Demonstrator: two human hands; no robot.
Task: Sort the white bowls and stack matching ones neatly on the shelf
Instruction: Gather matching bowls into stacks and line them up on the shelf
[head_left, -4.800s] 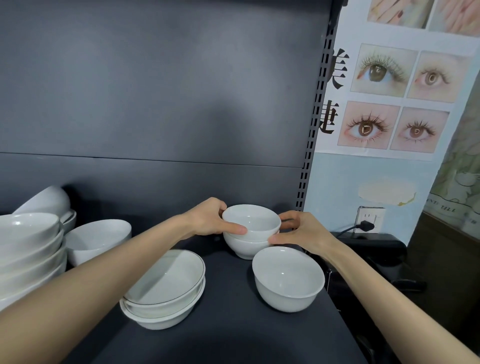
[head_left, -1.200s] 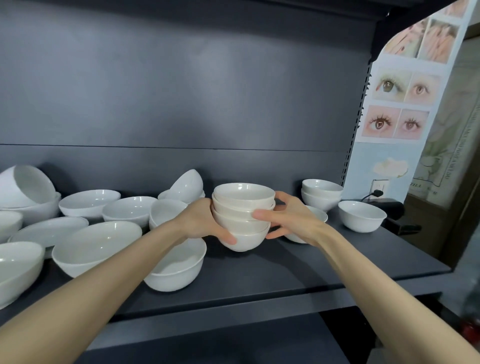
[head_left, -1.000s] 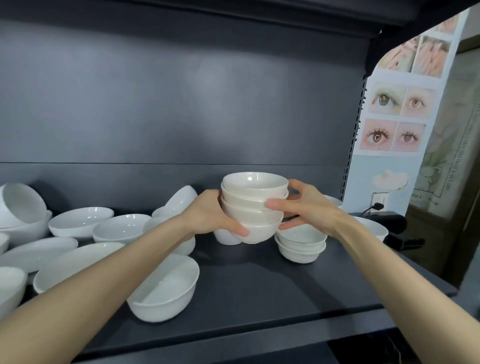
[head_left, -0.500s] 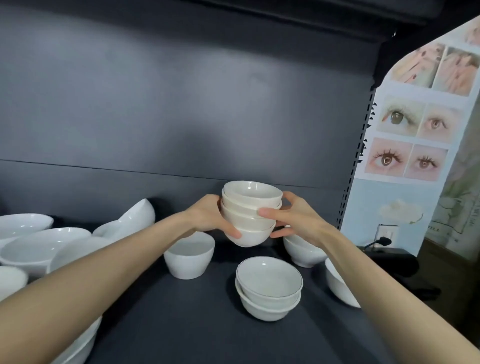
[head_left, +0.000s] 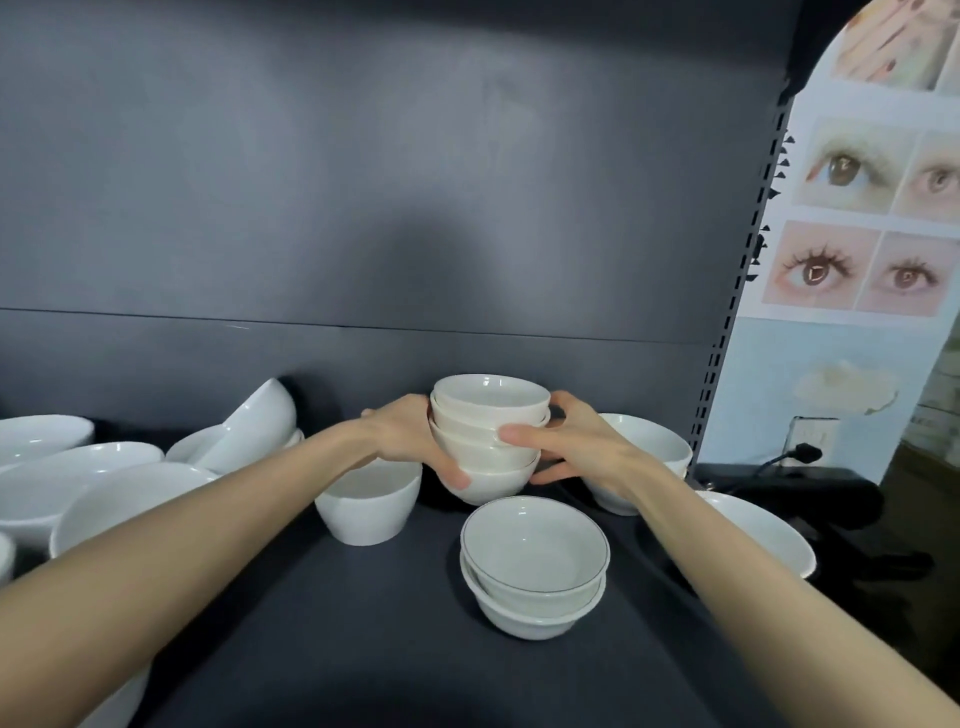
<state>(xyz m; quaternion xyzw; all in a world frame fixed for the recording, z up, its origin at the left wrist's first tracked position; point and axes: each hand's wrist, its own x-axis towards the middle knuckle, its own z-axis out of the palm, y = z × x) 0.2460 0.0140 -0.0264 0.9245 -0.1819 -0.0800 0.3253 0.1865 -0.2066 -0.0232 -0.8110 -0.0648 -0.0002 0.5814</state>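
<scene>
Dark shelf (head_left: 363, 649): left hand (head_left: 408, 441), right hand (head_left: 582, 453) grip nested bowl stack (head_left: 480, 453).

Likely shop: dark retail shelf unit (head_left: 363, 649) w/ slotted upright (head_left: 727, 332), loose white bowls (head_left: 369, 512); lash-ad poster (head_left: 872, 218) beside.

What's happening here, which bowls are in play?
A person is sorting white bowls on a dark shelf. The left hand and right hand grip a stack of small white bowls, about four high, near the back wall. Whether it has touched down is unclear. In front sits a two-bowl stack with thin dark rims; a single deeper bowl stands to the left. Unsorted bowls, one tilted, crowd the far left.
</scene>
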